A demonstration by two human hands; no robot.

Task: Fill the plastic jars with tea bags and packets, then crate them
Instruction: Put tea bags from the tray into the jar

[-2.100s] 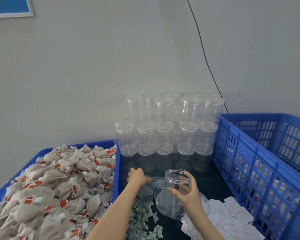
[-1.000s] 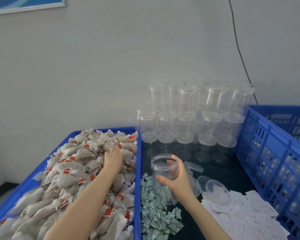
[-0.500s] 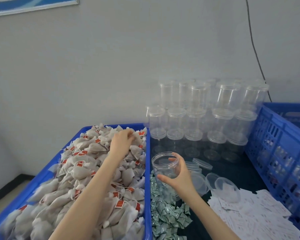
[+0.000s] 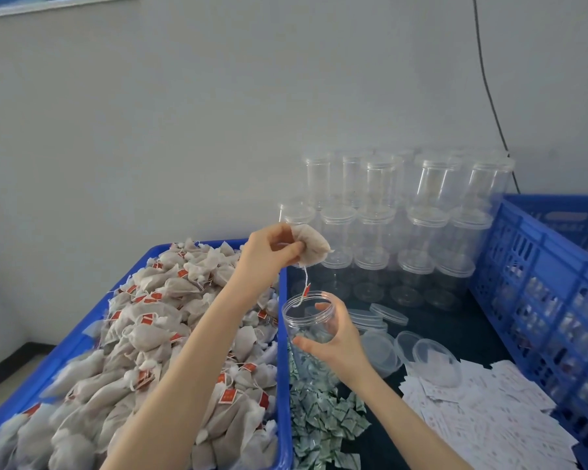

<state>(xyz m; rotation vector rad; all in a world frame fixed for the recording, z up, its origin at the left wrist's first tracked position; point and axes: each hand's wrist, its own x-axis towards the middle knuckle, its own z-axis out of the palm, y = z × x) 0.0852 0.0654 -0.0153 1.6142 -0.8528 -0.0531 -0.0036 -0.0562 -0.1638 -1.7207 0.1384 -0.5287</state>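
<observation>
One open jar, clear plastic, without a lid, held upright above the dark table, just right of the blue tray's edge. Gripped by the right hand, thumb across the near wall and fingers curled round the far side below the rim. Directly above the jar mouth, one tea bag, pinched at its gathered top between thumb and fingers of the left hand; its string hanging straight down, with the red tag right at the jar's rim. Whether anything lies inside the jar, hard to tell through the clear wall.

To the left, one blue tray heaped with tea bags, far too many to count, most with red tags. In front of the jar, one loose heap of small green packets on the table. To the right, a spread of white paper packets, also uncounted. Beside the held jar, about five loose clear lids, some flat, some turned up like shallow bowls. Behind, against the wall, a stack of lidded empty jars in three tiers, roughly five across in front, more behind, exact total unclear. At far right, one blue crate with slotted walls.
</observation>
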